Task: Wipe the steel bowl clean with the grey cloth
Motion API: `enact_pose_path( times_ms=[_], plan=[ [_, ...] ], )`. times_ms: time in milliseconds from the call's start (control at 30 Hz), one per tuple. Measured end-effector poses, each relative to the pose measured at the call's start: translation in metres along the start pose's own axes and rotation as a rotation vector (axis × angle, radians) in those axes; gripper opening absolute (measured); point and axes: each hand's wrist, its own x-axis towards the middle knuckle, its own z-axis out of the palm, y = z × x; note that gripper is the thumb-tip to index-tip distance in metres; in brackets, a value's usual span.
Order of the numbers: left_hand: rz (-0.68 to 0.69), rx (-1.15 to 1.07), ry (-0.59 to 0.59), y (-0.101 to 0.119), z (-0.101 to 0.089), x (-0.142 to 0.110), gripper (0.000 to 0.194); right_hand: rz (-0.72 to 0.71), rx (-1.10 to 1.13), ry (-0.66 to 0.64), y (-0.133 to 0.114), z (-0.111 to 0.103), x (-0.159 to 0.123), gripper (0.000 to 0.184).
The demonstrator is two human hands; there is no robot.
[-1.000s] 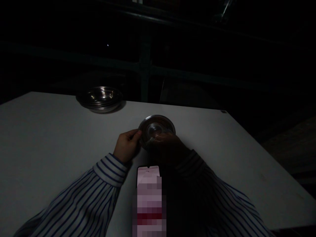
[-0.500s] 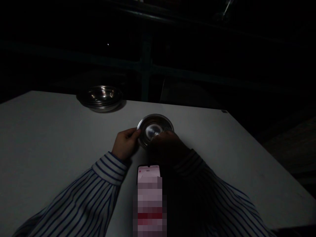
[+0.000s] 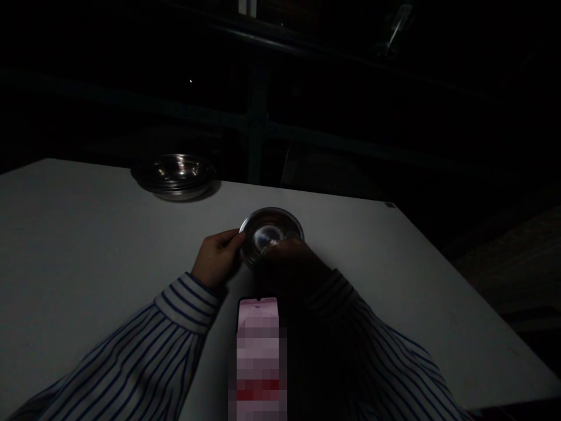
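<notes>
Bowl [image 3: 268, 228], metal, one: over the white desk [image 3: 109, 251], its left rim pinched in the left grip [image 3: 216, 257]; right grip [image 3: 295, 263] in deep shadow over its near right side, whether clenched on anything cannot be told. Stack [image 3: 175, 181], metal bowls: far desk edge, to the left. Phone [image 3: 258, 309], lit: just nearer than the bowl.

A white table [image 3: 109, 245] carries stacked metal bowls [image 3: 177, 180] near its far edge, and a lit phone [image 3: 258, 321]
</notes>
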Motion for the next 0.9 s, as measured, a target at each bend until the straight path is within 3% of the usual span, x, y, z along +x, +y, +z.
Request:
enact_pose_path(
  times_ms=[367, 633, 900],
  plan=[
    [0.029, -0.011, 0.020, -0.001, 0.000, 0.002, 0.026, 0.011, 0.030, -0.020, -0.007, 0.004, 0.009, 0.023],
    [-0.022, -0.044, 0.045, -0.005, -0.001, 0.004, 0.025, -0.018, -0.013, 0.003, 0.003, 0.005, -0.001, 0.018],
    [-0.028, 0.007, 0.018, -0.013, 0.005, 0.002, 0.044, 0.005, 0.059, -0.003, -0.001, -0.002, 0.001, 0.024]
  ],
)
